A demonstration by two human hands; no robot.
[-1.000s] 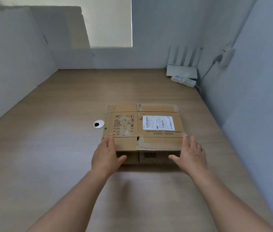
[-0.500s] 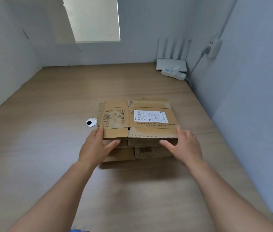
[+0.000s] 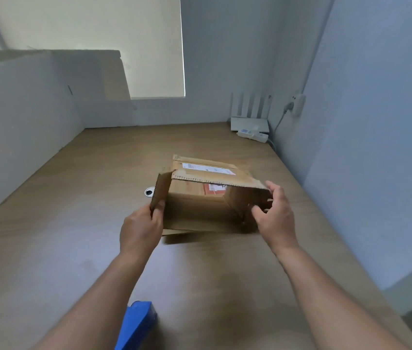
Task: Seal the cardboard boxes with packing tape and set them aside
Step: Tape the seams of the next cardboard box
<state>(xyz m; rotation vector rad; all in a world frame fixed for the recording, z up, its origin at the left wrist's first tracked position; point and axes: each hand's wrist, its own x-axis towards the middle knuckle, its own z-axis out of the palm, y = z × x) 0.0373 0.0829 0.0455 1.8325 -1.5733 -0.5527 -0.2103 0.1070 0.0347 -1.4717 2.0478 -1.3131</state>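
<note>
A brown cardboard box [image 3: 199,210] with a white shipping label on top stands opened up in the middle of the wooden table [image 3: 61,236], its open end facing me. My left hand [image 3: 141,228] pinches the box's left side flap near its lower edge. My right hand [image 3: 275,213] grips the right side flap, fingers curled round its edge. A blue object [image 3: 136,324], which may be a tape dispenser, lies near the table's front edge under my left forearm.
A round cable grommet [image 3: 150,192] sits in the table just left of the box. A white router [image 3: 249,122] and a power strip [image 3: 252,135] occupy the back right corner. White partitions wall the table on the left and right.
The flat box has been lifted and spread open into a box shape. Both hands moved from its front corners to its side flaps. The blue object has come into view.
</note>
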